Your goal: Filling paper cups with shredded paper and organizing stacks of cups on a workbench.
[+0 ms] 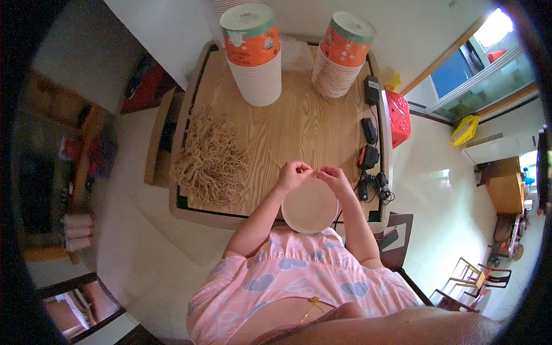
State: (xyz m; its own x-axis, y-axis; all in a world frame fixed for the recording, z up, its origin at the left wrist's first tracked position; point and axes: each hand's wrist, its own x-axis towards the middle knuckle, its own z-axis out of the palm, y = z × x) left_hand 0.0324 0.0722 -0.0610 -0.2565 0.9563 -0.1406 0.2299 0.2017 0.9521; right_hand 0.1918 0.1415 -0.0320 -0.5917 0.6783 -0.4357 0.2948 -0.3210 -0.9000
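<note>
Cord (315, 172), thin and tan, is pinched between both hands just above a round, pale paper lid (310, 205) held at the near edge of the tabletop (299, 123). The left hand (294, 174) and right hand (333, 176) sit close together, fingertips closed on the short strand, wrists resting against the lid's rim. A loose, tangled heap of the same tan cords (210, 158) sprawls across the left side of the light, grained wood. At the far edge stand two tall stacks of white paper bowls (256, 72), each capped by an orange-and-green printed bowl; the right stack (340, 60) leans slightly. Black chargers (370, 129) and coiled cables lie along the right edge. Beyond it, a red plastic stool (398, 118) stands on a glossy pale floor (443, 190). A white wall rises behind the table, and wooden chairs (468, 282) show at lower right.
</note>
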